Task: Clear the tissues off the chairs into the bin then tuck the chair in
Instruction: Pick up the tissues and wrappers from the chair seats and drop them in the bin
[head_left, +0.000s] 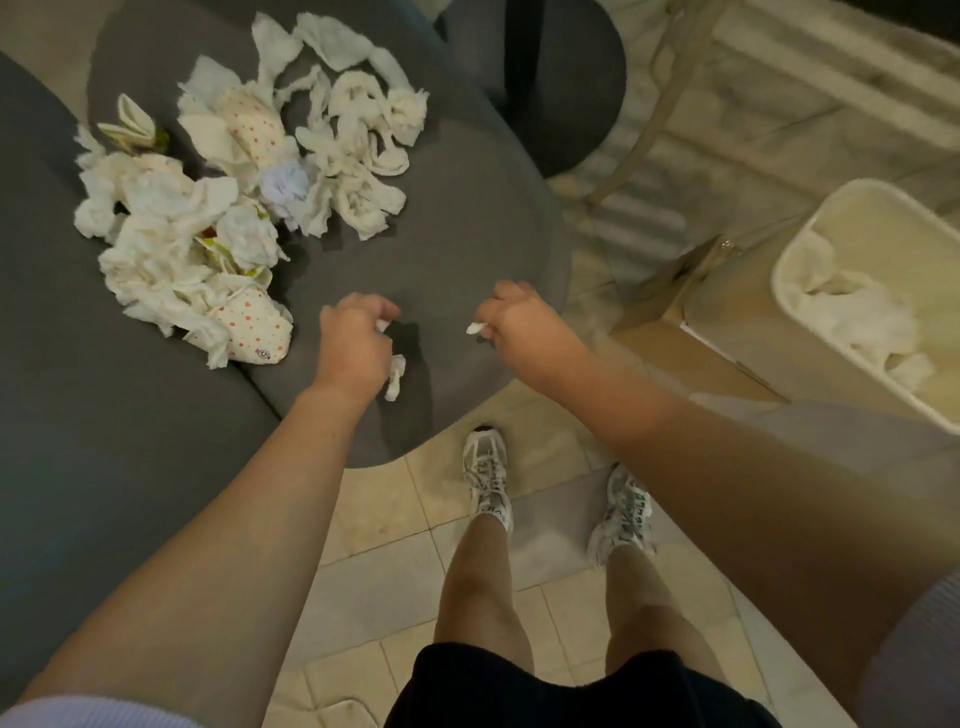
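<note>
A home dining corner: grey upholstered chairs (457, 218) on a beige tiled floor (395, 525), a pale wooden chair leg (660, 104) on marble-look flooring, a cream plastic waste bin (810, 244) beside a brown cardboard box (670, 332)

Dark grey upholstered chair seat (457, 223). Heap of crumpled white and cream paper tissues (171, 223), some cream with orange-red polka dots (254, 325), one pale lilac crumpled tissue (285, 187). Cream plastic bin (789, 291) with white tissues inside (852, 317). Brown cardboard box (675, 332). Beige tiled floor (395, 519). White-grey sneakers (488, 478), black shorts (519, 686).
</note>
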